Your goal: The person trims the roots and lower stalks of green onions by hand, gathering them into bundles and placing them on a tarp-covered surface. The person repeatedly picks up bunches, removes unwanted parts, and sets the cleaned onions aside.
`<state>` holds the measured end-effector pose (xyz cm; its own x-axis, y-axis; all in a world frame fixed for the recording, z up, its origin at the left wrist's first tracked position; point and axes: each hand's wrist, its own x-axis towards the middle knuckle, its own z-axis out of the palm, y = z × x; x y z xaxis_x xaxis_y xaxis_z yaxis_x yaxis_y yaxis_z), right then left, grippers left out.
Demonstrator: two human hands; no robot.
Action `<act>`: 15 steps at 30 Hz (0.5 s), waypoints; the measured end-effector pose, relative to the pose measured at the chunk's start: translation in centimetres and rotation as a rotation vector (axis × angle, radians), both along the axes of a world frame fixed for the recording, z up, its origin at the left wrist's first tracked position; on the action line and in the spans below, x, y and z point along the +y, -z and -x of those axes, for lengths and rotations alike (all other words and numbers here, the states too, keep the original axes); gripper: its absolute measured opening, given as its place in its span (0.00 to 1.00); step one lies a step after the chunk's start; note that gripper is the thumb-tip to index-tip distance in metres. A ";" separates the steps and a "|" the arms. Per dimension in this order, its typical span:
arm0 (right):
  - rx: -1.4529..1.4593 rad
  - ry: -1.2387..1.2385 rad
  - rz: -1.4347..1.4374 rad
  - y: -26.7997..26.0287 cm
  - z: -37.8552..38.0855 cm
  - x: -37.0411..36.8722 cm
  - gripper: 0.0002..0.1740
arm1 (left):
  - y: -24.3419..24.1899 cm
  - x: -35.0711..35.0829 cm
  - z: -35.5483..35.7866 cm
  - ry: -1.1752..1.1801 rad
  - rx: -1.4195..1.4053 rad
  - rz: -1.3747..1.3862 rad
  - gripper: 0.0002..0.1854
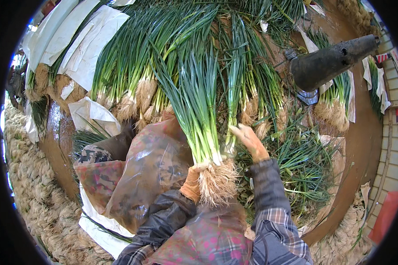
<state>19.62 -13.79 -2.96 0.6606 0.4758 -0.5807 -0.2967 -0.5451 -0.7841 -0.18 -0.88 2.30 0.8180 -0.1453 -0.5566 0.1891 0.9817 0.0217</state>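
Note:
A bunch of long green onions stands leaves-up over my lap, its pale stringy roots hanging at the bottom. My left hand, in an orange-tan glove, is closed around the white stems just above those roots. To the right of the bunch, my right hand, gloved too and blurred, has its fingers on the lower stalk of another green onion. That onion's root end is blurred and partly hidden beside the bunch. A see-through pink-dotted plastic apron covers my lap.
More green onions lie in rows ahead. Loose leaf trimmings pile up at right. A dark metal post juts in at upper right. White sheets wrap bundles at upper left. Stacked root ends line the left side.

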 end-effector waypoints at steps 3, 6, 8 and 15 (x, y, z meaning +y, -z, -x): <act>0.043 -0.104 -0.091 1.0 -2.3 1.5 0.29 | 0.2 0.1 0.4 -0.035 0.027 0.004 0.34; 0.204 -0.021 -0.008 1.7 -1.9 -0.5 0.21 | 0.4 0.2 0.8 -0.036 0.040 0.070 0.30; 0.255 0.046 -0.035 2.4 -1.0 -2.9 0.20 | 0.7 0.1 0.9 -0.012 0.025 0.033 0.29; -0.178 -0.495 0.849 9.1 -1.5 1.9 0.18 | 1.5 -1.3 0.7 0.072 0.018 -0.277 0.23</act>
<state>21.15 -11.87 -12.05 0.6105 0.1947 -0.7677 0.1999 -0.9758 -0.0886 -0.86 -2.23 0.79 0.8008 -0.0426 -0.5974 0.2605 0.9229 0.2834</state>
